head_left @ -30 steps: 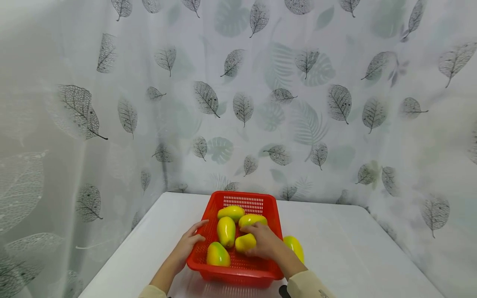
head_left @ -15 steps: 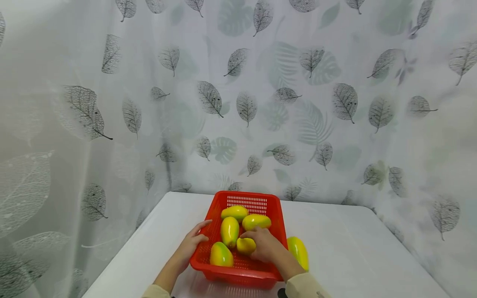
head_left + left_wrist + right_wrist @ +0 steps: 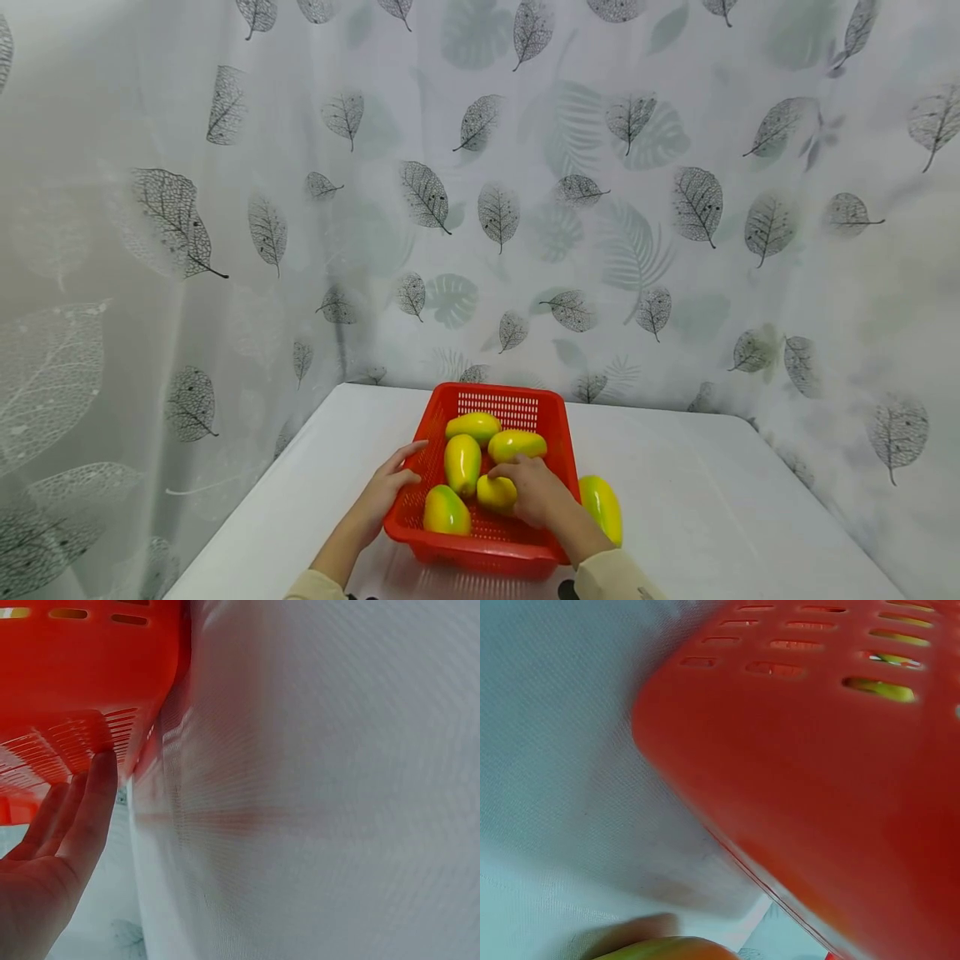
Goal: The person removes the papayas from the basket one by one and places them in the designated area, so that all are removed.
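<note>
In the head view a red slotted plastic basket (image 3: 442,546) holds several glossy yellow-green mangoes. My right hand (image 3: 536,493) reaches over the basket's right side and grips a small yellow mango (image 3: 496,493), whose right end the hand hides. Left of that fruit lie an upright-pointing mango (image 3: 462,463) and a greenish-orange one (image 3: 447,511). Two more, a back mango (image 3: 473,427) and a right mango (image 3: 517,445), lie behind. With extended fingers my left hand (image 3: 381,493) rests against the basket's left side; in the left wrist view its fingertips (image 3: 103,761) touch the slotted wall.
A single mango (image 3: 600,510) lies on the white table (image 3: 697,492) just outside the basket's right wall. Behind and to the left hangs a leaf-printed curtain (image 3: 495,275). The right wrist view is mostly the basket's outer wall (image 3: 802,780).
The small mango in my right hand has settled lower in the basket, and the hand sits slightly further right on it. My left hand stays at the basket's side. The head view shifted slightly.
</note>
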